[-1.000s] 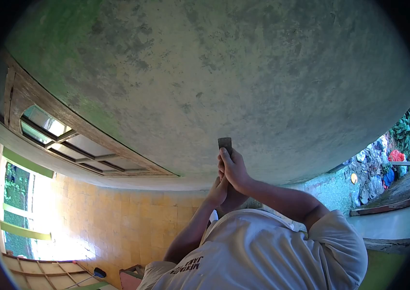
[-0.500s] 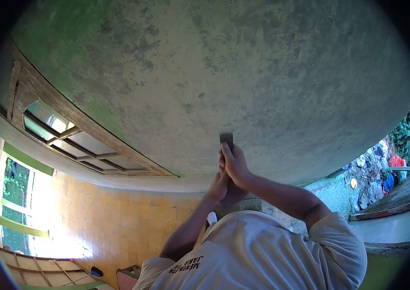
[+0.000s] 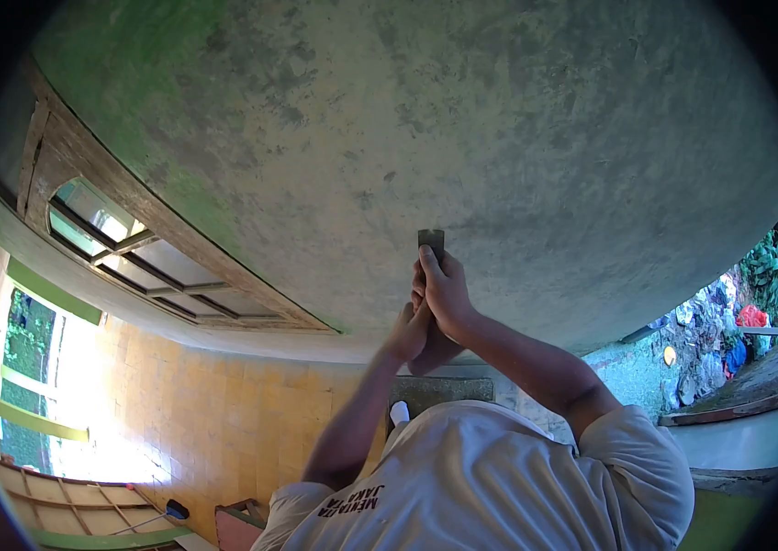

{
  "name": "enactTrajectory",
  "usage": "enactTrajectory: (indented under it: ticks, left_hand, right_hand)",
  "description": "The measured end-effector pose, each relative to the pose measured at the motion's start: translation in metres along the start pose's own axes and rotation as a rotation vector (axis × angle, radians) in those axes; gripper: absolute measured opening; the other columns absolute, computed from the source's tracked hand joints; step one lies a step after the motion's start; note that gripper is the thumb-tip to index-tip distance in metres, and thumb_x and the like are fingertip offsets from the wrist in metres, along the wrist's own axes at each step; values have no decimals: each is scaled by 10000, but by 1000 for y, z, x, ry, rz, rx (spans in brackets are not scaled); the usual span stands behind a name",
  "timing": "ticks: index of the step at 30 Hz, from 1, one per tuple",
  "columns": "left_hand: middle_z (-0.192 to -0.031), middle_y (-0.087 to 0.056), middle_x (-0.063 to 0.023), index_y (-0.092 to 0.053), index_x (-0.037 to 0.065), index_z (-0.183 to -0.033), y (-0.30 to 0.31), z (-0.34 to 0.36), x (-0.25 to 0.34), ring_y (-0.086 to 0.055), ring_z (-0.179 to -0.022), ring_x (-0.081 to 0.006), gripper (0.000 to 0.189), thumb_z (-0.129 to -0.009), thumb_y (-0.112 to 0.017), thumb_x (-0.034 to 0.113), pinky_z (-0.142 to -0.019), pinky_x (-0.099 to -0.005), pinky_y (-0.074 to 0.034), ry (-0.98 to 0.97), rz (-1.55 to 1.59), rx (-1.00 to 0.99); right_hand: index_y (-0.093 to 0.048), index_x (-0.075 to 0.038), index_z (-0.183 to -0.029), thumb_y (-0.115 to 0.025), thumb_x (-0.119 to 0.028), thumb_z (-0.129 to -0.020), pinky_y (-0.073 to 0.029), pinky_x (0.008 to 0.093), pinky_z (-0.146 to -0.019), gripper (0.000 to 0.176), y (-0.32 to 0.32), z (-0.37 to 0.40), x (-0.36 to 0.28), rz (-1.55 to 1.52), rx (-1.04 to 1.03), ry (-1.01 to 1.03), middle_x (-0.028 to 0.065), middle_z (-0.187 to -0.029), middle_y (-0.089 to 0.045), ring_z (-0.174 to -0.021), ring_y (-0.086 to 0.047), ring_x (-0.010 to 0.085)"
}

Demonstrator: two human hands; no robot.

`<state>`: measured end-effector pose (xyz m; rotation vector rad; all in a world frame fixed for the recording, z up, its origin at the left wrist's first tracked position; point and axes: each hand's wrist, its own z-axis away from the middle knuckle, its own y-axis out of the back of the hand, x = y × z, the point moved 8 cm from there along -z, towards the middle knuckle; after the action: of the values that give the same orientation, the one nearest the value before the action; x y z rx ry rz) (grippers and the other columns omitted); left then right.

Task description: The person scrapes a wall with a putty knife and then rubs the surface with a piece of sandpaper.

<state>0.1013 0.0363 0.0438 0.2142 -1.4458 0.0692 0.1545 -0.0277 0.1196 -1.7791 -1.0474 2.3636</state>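
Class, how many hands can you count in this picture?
2. Both are raised together mid-picture against the grey wall: the right hand grips a dark tool, and the left hand presses just beneath it. No others show.

The only lettering is dark print on the back of the white shirt, seen upside down: "JAKA" reads clearly, and the line beside it looks like "MENDATA", partly cut off.

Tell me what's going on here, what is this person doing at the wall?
A person in a white shirt holds a dark flat tool up to the stained grey wall. The right hand grips it; the left hand presses in just beneath, its hold hidden. A wooden window frame lies further left.
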Motion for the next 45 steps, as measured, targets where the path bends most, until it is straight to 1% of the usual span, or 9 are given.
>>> enactTrajectory:
  ticks: [4,7,10,17,25,32,40,43,45]
  left_hand:
    - [-808,-639,-87,-609,-65,-955,2,9,6,-546,-806,-126,590,-981,-386,481,-692,-347,-449,-9,27,55]
    - [-958,-637,-117,-581,-66,-1076,-9,26,-6,-553,-944,-144,593,-980,-383,485,-800,-328,-449,33,110,29]
    - [-1293,-499,-177,-418,-58,-1319,-22,50,-14,-407,-1255,-185,655,-979,-364,499,-1024,-297,-327,20,109,96]
    - [-1062,-620,-221,-539,-90,-1154,9,3,5,-559,-1064,-214,660,-961,-381,521,-879,-341,-439,67,-56,8]
    - [-1193,-569,-183,-471,-80,-1263,-21,43,-22,-489,-1164,-196,646,-986,-361,493,-961,-314,-390,12,70,93]
    - [-877,-653,-144,-575,-71,-1089,4,-13,23,-583,-928,-175,611,-979,-368,493,-759,-378,-455,-120,37,14]
    - [-1114,-610,-142,-492,-56,-1218,-17,31,-22,-523,-1066,-156,595,-980,-376,477,-890,-316,-429,-144,94,206]
    - [-1078,-631,-152,-524,-70,-1169,-5,18,-4,-536,-1050,-164,586,-977,-390,467,-869,-327,-436,-138,24,153]
    - [-1026,-647,-161,-555,-85,-1109,-3,-10,0,-549,-1036,-170,587,-975,-392,462,-850,-338,-440,11,79,-42]
  right_hand:
    - [-467,-76,-830,-477,-352,-985,-385,273,-429,316,-5,4,-2,-44,-6,39,-11,-595,-423,-470,-425,91]
    - [-467,-79,-838,-479,-352,-984,-381,270,-427,310,1,17,9,-9,-10,37,-13,-598,-421,-467,-422,89]
    - [-467,-85,-827,-487,-367,-979,-377,269,-427,321,15,30,43,63,6,-81,-15,-583,-416,-462,-420,91]
    - [-462,-74,-821,-486,-365,-982,-374,278,-426,334,-11,-1,-6,3,-21,56,-11,-579,-413,-463,-419,98]
    - [-463,-66,-818,-484,-361,-982,-375,270,-409,338,18,20,39,89,4,-23,-8,-571,-420,-460,-427,88]
    - [-464,-65,-823,-478,-353,-985,-389,272,-421,331,-12,-3,-23,66,-39,152,-8,-567,-425,-454,-430,88]
    - [-466,-67,-823,-476,-352,-985,-396,276,-424,328,18,25,37,85,-17,-38,-4,-567,-422,-457,-435,96]
    - [-465,-68,-820,-474,-361,-985,-396,275,-421,336,11,6,15,75,6,30,-3,-562,-419,-458,-436,98]
    - [-463,-67,-822,-472,-364,-985,-396,276,-423,339,-1,-3,-9,70,-22,75,-2,-560,-418,-457,-435,98]
